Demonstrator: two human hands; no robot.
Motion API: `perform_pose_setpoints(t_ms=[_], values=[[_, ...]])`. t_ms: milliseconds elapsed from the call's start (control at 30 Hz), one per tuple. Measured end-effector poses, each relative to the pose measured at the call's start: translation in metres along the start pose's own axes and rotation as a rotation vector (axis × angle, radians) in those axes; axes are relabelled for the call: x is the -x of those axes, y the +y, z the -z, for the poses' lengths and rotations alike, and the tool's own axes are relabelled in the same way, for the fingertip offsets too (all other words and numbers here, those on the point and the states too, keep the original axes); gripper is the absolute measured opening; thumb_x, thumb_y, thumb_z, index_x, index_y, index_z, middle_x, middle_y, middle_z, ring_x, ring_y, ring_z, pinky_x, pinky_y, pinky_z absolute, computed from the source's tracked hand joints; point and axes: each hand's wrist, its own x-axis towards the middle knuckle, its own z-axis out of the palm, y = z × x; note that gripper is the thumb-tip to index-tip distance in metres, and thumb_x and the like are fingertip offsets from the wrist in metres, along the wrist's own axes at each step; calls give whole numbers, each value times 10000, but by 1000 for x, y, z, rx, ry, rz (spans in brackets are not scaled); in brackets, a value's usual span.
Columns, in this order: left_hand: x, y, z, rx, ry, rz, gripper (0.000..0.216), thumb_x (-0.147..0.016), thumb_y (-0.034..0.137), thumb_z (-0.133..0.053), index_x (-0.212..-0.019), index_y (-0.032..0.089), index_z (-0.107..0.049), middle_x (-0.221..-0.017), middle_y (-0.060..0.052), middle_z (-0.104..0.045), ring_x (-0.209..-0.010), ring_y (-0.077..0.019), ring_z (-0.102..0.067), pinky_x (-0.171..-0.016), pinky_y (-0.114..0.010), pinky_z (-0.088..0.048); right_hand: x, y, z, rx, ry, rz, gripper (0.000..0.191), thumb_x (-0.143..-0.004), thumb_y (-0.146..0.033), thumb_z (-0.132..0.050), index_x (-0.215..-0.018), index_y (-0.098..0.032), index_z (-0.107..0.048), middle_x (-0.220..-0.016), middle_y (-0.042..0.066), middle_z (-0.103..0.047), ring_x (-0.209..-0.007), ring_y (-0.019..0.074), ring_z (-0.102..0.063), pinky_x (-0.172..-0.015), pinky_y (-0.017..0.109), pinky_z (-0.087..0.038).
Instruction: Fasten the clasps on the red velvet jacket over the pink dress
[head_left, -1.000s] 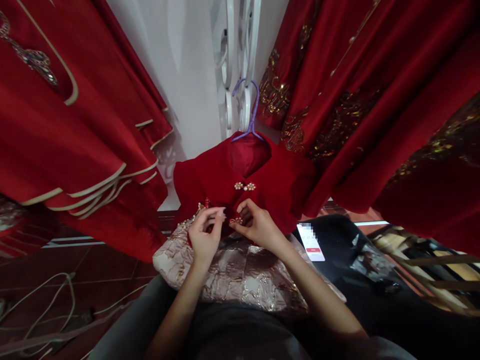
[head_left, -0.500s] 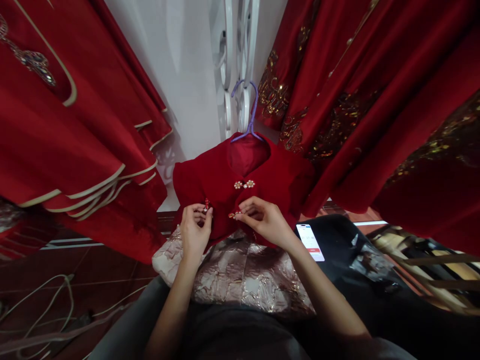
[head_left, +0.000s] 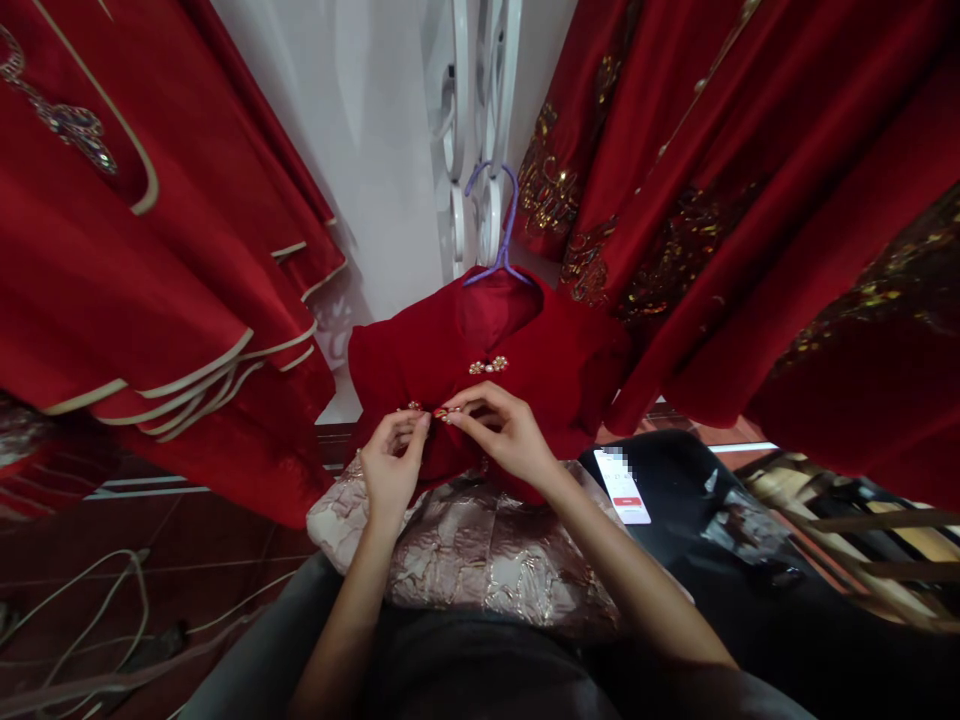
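At the centre of the frame, a red jacket point(head_left: 412, 350) with a purple hanger point(head_left: 504, 240) in its collar reaches down to a shiny pink cushion point(head_left: 517, 580). The left hand point(head_left: 391, 455) pinches one end of a small beaded clasp point(head_left: 449, 411); the right hand's point(head_left: 504, 430) grip is closed on the other. A similar fastener point(head_left: 487, 367) sits just above. Right of centre lies a phone point(head_left: 622, 487).
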Motion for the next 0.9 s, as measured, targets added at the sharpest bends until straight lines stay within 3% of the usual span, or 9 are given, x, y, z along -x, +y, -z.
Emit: perform_pose_setpoints(t_ms=[133, 300, 600, 900], values=[[-1, -1, -2, 77, 27, 65, 247, -790, 364, -697, -899, 145, -663, -845, -48, -723, -745, -145, -695, -708, -245, -584, -9, 14, -15, 144, -26, 45, 175, -872, -295, -630, -1019, -219, -687, -931, 25, -645, -799, 108, -629, -654, 204, -538], [-1, 2, -2, 95, 63, 109, 294, -816, 402, -668, -940, 136, -693, -900, -70, -735, -773, -163, -706, -757, -279, -595, -11, 23, -17, 202, -32, 73, 167, -890, -268, -606, -1022, -226, -698, -923, 23, -647, -797, 109, -631, -683, 216, -550], [1, 6, -2, 84, 16, 54, 296, -775, 357, -721, -983, 150, -688, -992, -83, -727, -874, -174, -702, -810, -291, -588, -8, 20, -17, 238, -31, 97, 181, -909, -259, -573, -1034, -240, -703, -932, 24, -633, -797, 108, -621, -698, 226, -548], [2, 3, 1, -33, -33, -3, 283, -835, 345, -650, -1046, 167, -713, -1022, -81, -721, -895, -178, -703, -844, -308, -578, -9, 23, -24, 265, 24, 69, 175, -911, -294, -565, -1012, -224, -691, -956, 29, -628, -809, 107, -613, -746, 228, -555]])
